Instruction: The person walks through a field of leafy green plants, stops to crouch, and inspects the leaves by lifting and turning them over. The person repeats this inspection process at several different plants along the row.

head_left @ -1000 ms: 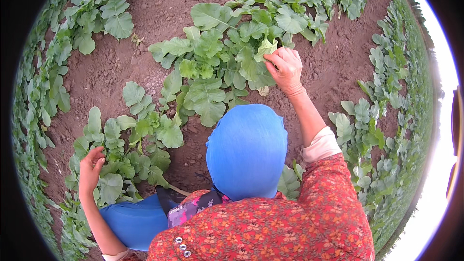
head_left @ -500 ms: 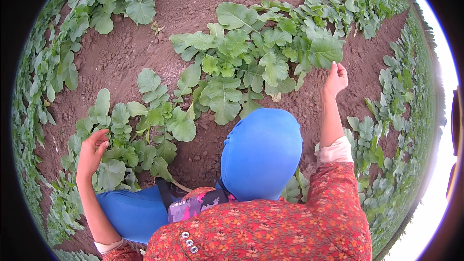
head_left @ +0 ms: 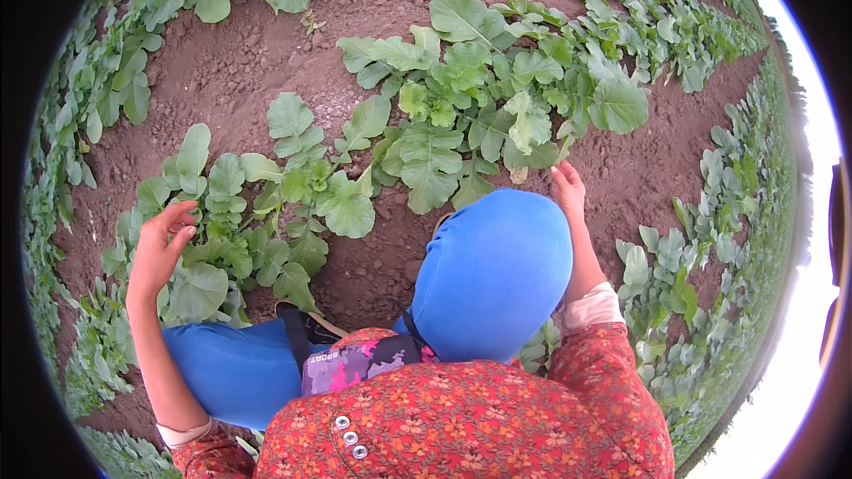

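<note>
My hands among low leafy plants in a field row.

My left hand (head_left: 160,244) hovers with its grip apart, fingers curled loosely above the nearer leafy plant (head_left: 257,213). My right hand (head_left: 568,191) reaches the edge of the larger leafy plant (head_left: 479,106) ahead; I cannot tell whether that grip pinches anything. Brown soil (head_left: 266,53) lies between.

A small black rectangular label with pale lettering (head_left: 329,360) sits on the purple-and-pink patterned pouch (head_left: 359,364), low in the view beside the blue-clad knees.

No packages, signs or screens show.
</note>
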